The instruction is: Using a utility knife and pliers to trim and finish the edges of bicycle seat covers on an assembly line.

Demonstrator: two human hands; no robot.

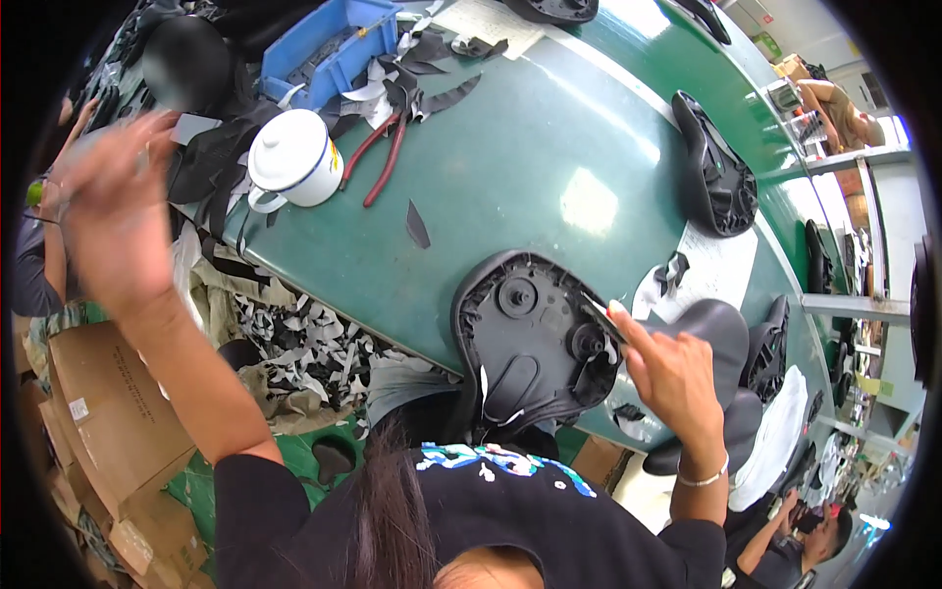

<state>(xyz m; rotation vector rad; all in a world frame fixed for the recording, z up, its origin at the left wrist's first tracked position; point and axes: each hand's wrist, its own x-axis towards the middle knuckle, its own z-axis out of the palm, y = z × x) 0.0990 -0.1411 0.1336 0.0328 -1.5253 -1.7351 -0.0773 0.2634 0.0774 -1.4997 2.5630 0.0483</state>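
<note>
Remotely, I saw the left hand (118, 211) blurred by the left end of the bench (481, 187), its fingers' state unreadable; a white mug (294, 157) stood inside the near edge; a black seat shell (525, 344) overhung that edge; at its right rim, the right hand's (677, 373) fingers clamped a slim tool (601, 319).

Print and labels: no wording legible

Cardboard box (110, 432), brown, at left: one line of dark print (133, 377) on a panel, letters too small to read; one white label (78, 408), squarish, its content illegible. Paper sheet (502, 27), white, at the far side of the green table (481, 147): rows of small print, illegible. Second sheet (724, 259), white, at the table's right: bears what may be faint lines of print, unreadable.
</note>
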